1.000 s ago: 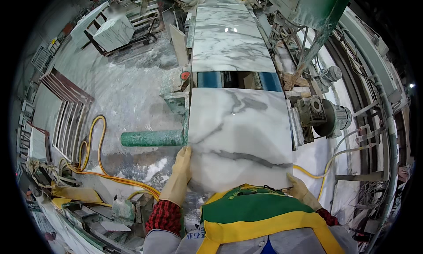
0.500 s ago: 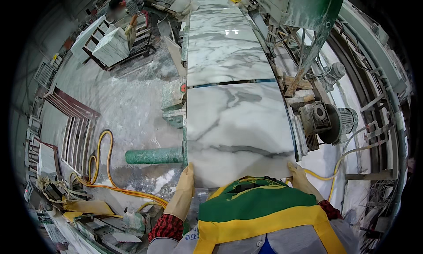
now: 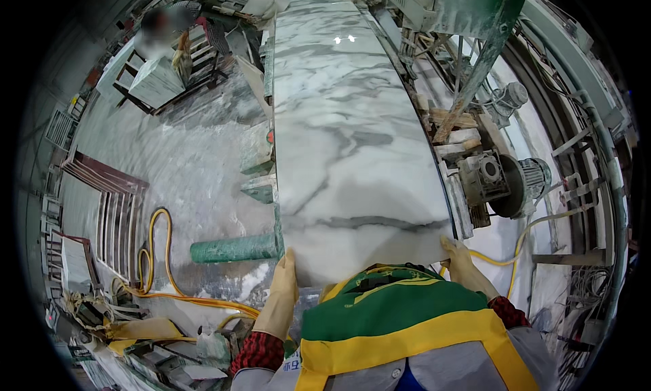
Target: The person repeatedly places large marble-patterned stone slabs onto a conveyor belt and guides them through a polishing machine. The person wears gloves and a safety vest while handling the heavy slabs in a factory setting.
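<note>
A white marble slab (image 3: pixel 366 191) with grey veins lies flat on the line in front of me. Its far edge meets another veined marble slab (image 3: pixel 332 72), and no gap shows between them. My left hand (image 3: pixel 282 282), in a cream glove, grips the slab's near left corner. At the near right corner, my right hand (image 3: pixel 465 265), gloved the same way, holds the edge. Fingers of both hands are partly hidden at the slab's sides. My green and yellow apron (image 3: pixel 400 316) covers part of the slab's near edge.
A green roller (image 3: pixel 234 248) juts out on the left, by a yellow hose (image 3: pixel 167 235) on the floor. Motors (image 3: pixel 519 181) and a green machine housing (image 3: pixel 468 11) stand along the right. At far left a person (image 3: pixel 183 42) stands beside a marble block (image 3: pixel 156 82).
The near slab has moved away from me against the far slab, closing the dark gap between them. Both my hands stay at its corners. The person at far left has leaned over.
</note>
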A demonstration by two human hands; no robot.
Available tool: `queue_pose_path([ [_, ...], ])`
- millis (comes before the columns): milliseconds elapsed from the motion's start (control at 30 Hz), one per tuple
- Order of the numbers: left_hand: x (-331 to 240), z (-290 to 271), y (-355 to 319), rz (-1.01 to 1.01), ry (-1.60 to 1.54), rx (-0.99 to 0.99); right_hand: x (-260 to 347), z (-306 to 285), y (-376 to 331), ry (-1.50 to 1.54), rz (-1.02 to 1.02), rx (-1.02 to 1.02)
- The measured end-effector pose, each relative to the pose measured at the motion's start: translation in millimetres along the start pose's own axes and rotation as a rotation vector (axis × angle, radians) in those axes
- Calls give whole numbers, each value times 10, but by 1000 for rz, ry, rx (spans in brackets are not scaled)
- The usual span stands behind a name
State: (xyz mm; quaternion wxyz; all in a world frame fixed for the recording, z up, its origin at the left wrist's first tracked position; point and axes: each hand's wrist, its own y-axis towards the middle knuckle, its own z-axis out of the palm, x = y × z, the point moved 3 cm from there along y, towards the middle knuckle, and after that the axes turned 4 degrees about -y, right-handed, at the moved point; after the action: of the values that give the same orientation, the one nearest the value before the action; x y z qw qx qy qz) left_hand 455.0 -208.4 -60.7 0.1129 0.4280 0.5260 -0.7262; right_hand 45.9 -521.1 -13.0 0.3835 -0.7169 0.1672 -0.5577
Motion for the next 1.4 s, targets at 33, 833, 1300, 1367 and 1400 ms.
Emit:
queue_pose_path([
  [33, -63, 82, -65, 8, -51, -5, -23, -30, 56, 0, 14, -24],
  [833, -1386, 347, -486, 638, 1251, -139, 633, -345, 28, -766, -307, -98],
  [1300, -893, 1214, -197, 1256, 1338, 140, 798, 930, 264, -1375, -1400, 10],
  [1367, -880, 1215, -173, 1230, 1355, 123, 853, 960, 264, -1388, -1382, 30],
  [1400, -909, 1230, -185, 1224, 1351, 129, 855, 957, 272, -1388, -1393, 32],
])
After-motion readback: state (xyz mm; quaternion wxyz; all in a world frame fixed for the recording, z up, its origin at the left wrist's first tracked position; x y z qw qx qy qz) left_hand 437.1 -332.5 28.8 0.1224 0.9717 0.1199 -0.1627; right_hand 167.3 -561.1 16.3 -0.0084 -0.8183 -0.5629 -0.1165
